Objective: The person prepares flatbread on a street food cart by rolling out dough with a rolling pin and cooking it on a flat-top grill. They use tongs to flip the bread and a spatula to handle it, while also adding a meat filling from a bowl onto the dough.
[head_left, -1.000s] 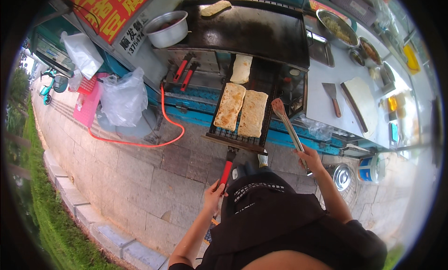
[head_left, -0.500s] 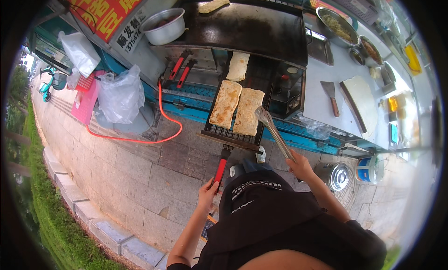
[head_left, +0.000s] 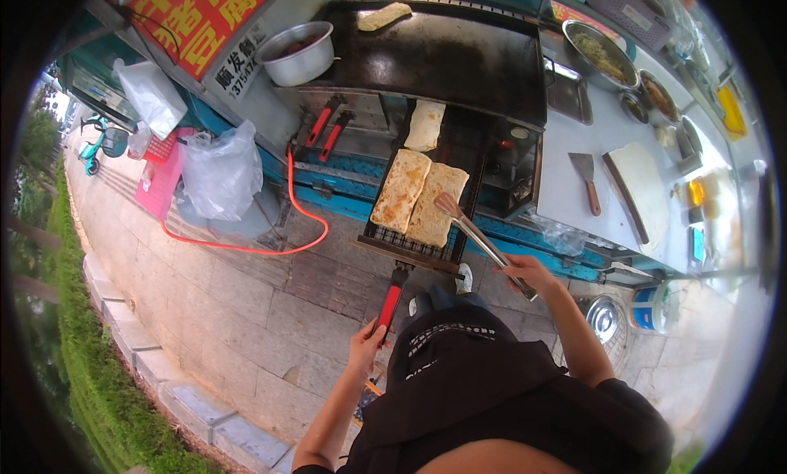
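My left hand [head_left: 368,344] is closed around the red handle [head_left: 389,303] of a pulled-out grill rack [head_left: 407,250]. Three browned flatbreads lie on its wire: a left one [head_left: 401,191], a right one [head_left: 438,205] beside it, and a paler one [head_left: 426,126] farther back, partly under the griddle. My right hand [head_left: 527,274] grips metal tongs [head_left: 489,246]. The tips of the tongs are at the right flatbread's upper right edge; whether they pinch it I cannot tell.
Behind the rack is a dark griddle [head_left: 426,60] with a flatbread [head_left: 384,16] and a metal pot [head_left: 297,54]. On the right counter [head_left: 557,164] are a scraper [head_left: 587,181], a dough board [head_left: 638,191] and a bowl of filling [head_left: 600,54]. An orange hose [head_left: 291,183] hangs at left.
The tongs have moved left, and their tips now overlap the right flatbread's edge instead of hovering beside it. My left hand keeps its hold on the handle. The view has shifted slightly.
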Demonstrator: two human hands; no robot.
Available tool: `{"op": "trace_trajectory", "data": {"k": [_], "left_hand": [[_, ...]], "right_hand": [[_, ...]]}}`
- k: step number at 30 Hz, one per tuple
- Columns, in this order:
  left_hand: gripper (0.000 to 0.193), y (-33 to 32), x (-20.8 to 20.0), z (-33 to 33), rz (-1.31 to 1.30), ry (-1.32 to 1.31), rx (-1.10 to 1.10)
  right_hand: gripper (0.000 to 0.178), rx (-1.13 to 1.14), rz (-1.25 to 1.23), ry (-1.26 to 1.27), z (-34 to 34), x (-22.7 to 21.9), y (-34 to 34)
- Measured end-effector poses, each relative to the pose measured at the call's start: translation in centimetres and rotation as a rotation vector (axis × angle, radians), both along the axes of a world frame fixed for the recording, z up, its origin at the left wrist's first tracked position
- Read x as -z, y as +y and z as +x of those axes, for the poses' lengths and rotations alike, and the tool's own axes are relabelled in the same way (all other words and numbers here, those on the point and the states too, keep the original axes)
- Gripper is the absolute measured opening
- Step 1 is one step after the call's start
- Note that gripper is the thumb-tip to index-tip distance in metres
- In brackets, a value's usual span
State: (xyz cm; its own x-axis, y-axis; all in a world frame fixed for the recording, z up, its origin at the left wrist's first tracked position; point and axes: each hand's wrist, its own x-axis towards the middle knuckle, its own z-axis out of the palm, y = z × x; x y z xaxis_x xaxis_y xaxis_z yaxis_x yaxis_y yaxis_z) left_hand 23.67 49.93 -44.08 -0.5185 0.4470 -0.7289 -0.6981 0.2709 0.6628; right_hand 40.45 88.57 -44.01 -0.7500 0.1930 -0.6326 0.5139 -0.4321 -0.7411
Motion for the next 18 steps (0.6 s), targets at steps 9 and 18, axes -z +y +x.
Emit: {"op": "trace_trajectory", "data": {"k": [9,18], "left_hand": [[0.034,-0.3,0.7,0.7,-0.025,0.025,-0.024],[0.036,0.0,0.1,0.3,-0.057,0.027,0.008]], "right_hand": [[0.045,0.056,0.1,-0.102,-2.8,-2.6,6.1],[0.035,0.018,0.116,0.028,-9.5,-1.4,18.3]]}}
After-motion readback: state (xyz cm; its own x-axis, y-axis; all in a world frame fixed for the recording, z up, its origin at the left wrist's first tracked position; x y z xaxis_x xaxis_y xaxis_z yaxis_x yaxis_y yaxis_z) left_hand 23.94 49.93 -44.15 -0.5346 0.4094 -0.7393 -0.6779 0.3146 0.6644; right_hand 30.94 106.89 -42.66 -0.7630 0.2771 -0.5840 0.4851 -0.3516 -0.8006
